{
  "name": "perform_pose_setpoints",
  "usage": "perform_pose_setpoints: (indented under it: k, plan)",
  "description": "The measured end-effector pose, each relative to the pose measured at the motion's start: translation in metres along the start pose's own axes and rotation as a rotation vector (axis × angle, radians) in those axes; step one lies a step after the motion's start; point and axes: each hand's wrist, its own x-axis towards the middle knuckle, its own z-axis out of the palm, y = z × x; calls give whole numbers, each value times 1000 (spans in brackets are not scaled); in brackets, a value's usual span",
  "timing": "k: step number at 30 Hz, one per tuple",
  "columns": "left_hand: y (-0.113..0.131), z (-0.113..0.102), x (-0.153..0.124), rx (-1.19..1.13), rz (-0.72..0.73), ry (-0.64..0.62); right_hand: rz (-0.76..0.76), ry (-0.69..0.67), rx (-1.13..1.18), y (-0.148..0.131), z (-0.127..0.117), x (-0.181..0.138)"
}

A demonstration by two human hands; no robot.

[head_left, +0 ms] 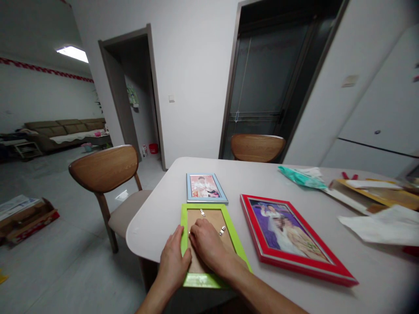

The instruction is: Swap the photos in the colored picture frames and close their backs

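Note:
A green picture frame (205,280) lies face down at the near edge of the table, its brown backing board (195,261) showing. Two small metal fittings, a hanger (202,213) near the top and another (222,230) at the right, sit on the board. My left hand (174,261) grips the frame's left side, thumb over the rim. The fingers of my right hand (207,244) are bent together on the board by the left inner rim; their tips hide whatever is under them. Beyond is a light blue picture frame (206,187), face up.
To the right lies a large red picture frame (294,235), face up on the white table (153,218). Teal and white packaging (303,176), a yellow envelope (382,192) and white paper (386,224) lie farther right. Wooden chairs (104,170) stand around the table.

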Motion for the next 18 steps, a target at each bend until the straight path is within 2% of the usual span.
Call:
perform_pose_setpoints:
  k: [6, 12, 18]
  plan:
    - [1, -1, -2, 45, -4, -18, 10, 35, 2, 17, 0, 10]
    - [3, -2, -2, 58, 9, -21, 128, 99, -46, 50, 1, 30]
    - [6, -3, 0, 102, 16, -38, 179, 102, -48, 56, 11, 37]
